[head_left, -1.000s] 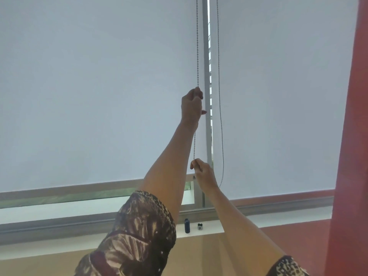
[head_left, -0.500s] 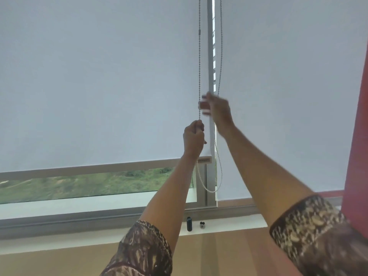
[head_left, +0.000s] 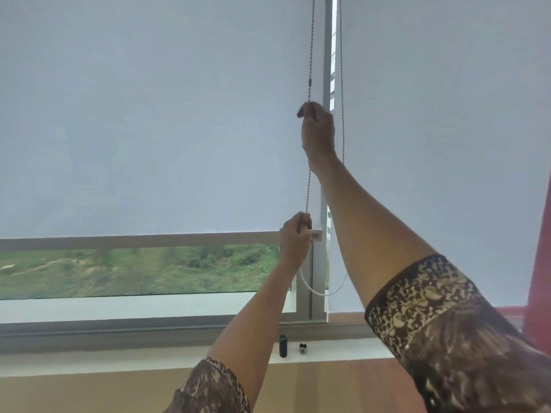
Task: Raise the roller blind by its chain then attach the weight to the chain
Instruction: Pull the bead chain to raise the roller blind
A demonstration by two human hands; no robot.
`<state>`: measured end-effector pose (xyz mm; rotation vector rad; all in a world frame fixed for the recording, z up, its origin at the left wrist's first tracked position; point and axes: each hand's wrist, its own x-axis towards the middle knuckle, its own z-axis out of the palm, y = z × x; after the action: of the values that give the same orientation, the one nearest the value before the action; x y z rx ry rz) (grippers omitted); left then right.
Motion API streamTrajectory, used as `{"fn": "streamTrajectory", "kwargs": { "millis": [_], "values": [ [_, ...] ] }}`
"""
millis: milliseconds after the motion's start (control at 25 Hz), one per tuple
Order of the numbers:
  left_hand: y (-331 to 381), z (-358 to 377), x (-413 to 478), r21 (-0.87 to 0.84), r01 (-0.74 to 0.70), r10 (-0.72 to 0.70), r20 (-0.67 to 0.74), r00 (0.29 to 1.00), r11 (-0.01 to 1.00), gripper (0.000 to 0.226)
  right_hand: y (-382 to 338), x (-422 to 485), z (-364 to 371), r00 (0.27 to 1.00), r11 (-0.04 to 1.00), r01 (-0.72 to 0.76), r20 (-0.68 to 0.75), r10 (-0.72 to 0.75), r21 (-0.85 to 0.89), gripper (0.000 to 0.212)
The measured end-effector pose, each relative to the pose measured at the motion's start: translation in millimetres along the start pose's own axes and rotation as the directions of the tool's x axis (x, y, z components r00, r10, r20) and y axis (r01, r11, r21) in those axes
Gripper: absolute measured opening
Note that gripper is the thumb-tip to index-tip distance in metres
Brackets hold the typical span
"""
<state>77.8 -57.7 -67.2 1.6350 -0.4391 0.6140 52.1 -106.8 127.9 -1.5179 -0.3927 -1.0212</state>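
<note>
White sill (head_left: 89, 357) runs left-right under the window frame, beige wall below it. Two small items on it, near centre, both standing upright: black cylinder (head_left: 283, 346) on the left, shorter silver piece with a dark top (head_left: 303, 349) just beside it on the right, not touching. Both sit toward the sill's near edge. Right end of the sill is hidden behind a patterned sleeve (head_left: 432, 308).
</note>
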Motion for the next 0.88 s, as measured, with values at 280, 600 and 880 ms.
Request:
{"fn": "streamTrajectory", "kwargs": {
  "millis": [280, 600, 880],
  "values": [
    [25, -31, 29, 0.082, 0.251, -0.264, 0.350, 0.899, 0.965, 0.028, 75, -46, -17, 1.000, 0.989, -0.016, 0.008, 0.017, -0.146, 0.027],
    [136, -37, 91, -0.093, 0.220, -0.201, 0.175, 0.964, 0.971, 0.035, 120, -115, -20, 0.990, 0.986, -0.099, 0.084, 0.110, -0.132, 0.030],
    [193, -32, 119, -0.264, 0.073, -0.042, 0.119, 0.992, 0.962, 0.025, 122, -142, -19, 0.981, 0.989, -0.127, 0.141, 0.136, -0.074, 0.029]
  ]
}}
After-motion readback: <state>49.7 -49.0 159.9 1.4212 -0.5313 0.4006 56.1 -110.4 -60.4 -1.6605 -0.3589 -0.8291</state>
